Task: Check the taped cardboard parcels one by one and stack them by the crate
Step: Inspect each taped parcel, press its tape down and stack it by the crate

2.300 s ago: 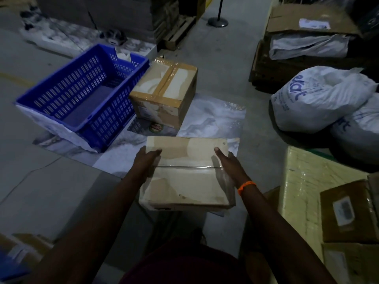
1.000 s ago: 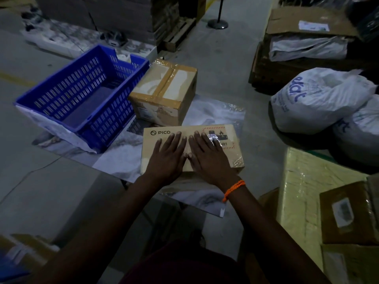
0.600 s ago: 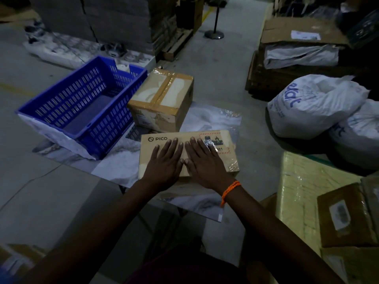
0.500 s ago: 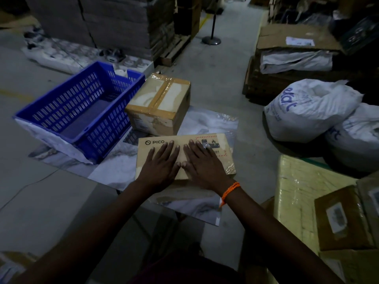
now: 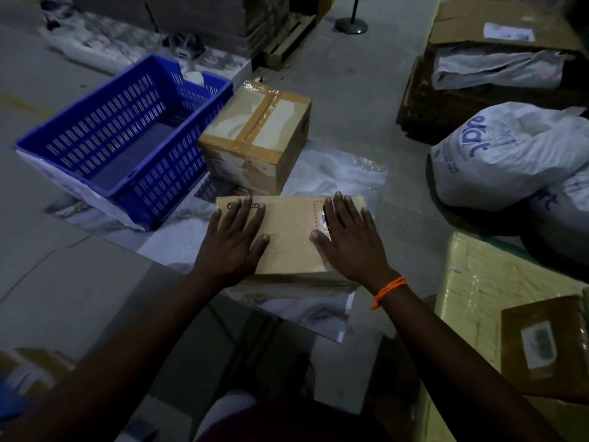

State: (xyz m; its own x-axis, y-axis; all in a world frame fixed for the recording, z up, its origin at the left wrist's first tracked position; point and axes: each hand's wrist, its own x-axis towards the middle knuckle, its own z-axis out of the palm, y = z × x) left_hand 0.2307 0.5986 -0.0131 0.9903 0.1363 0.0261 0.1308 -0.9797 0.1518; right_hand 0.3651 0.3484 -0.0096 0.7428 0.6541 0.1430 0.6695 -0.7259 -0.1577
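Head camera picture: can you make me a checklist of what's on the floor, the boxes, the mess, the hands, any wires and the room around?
Surface: grey concrete floor, with a glossy marbled sheet spread on it.
Job's things: flat parcel lies on the sheet; taped box stands behind it, beside the blue crate.
Clutter: white sacks at right; yellow wrapped bundle near right, labelled brown parcel next to it.
Hands: left hand and right hand lie flat on the flat parcel's top, fingers straight.
Cables: nothing seen.
Surroundings: dim warehouse; wooden pallet and a post base at the back.
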